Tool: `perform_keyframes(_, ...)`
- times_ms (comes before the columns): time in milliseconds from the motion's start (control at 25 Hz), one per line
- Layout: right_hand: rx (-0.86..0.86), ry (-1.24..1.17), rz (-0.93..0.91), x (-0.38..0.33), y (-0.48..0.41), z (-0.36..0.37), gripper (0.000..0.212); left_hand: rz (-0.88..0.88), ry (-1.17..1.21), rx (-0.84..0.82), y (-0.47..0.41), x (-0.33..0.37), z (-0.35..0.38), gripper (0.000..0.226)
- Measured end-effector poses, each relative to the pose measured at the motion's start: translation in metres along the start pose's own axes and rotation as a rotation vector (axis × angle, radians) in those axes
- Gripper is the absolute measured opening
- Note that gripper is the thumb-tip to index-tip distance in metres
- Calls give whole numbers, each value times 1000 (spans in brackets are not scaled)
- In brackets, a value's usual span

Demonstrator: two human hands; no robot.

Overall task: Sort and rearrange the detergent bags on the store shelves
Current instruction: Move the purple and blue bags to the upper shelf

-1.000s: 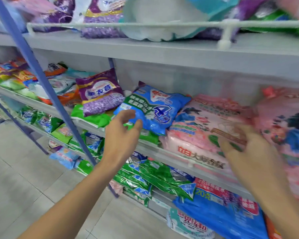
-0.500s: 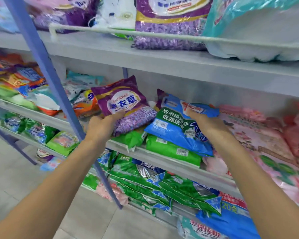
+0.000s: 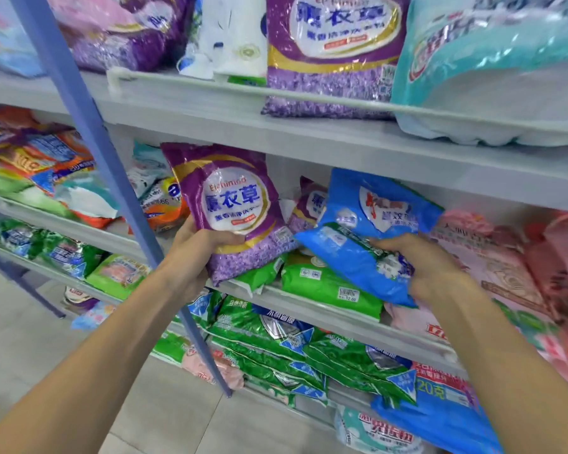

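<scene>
Purple detergent bag (image 3: 233,204) stands above the left hand (image 3: 197,253) gripping its base; the right hand (image 3: 420,267) clutches a blue bag (image 3: 358,231) beside it, probably lifting both off green bags (image 3: 325,283) underneath for sorting.

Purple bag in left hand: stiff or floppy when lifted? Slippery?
Probably floppy: the purple bag bulges and creases above the left hand gripping its lower part. Glossy film with glare suggests it may slip. Its plump fill hints at some weight.
</scene>
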State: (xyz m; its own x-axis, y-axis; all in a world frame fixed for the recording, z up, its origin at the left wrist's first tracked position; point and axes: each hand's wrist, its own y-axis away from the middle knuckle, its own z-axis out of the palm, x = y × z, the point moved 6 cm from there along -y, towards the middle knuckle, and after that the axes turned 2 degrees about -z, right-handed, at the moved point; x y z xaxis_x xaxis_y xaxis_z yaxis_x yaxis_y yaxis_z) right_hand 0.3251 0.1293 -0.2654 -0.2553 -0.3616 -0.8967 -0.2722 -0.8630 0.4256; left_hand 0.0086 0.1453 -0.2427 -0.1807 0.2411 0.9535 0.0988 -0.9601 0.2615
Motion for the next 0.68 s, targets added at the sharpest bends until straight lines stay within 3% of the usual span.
perform_keyframes(80,32,-39,81,2,17,-13,9,-49,-23,-13,4,-4,-8,56)
perform_keyframes(120,48,-30,106,4,24,-20,4,-67,-39,-15,5,-8,-12,56)
perform_keyframes(200,66,-60,94,3,31,-32,13,-75,-58,1,5,-12,-19,71)
perform_keyframes(320,55,-156,76,-2,36,-44,28,77,-95,46,6,-5,-25,102)
perform_keyframes(440,-28,-326,40,-7,35,-50,85,176,-82,20,0,-1,-30,95)
perform_keyframes(480,-62,-363,17,-9,35,-49,93,180,-69,13,-1,-1,-32,91)
perform_keyframes(680,-188,-385,-70,-16,58,-41,73,198,1,25,9,1,-45,94)
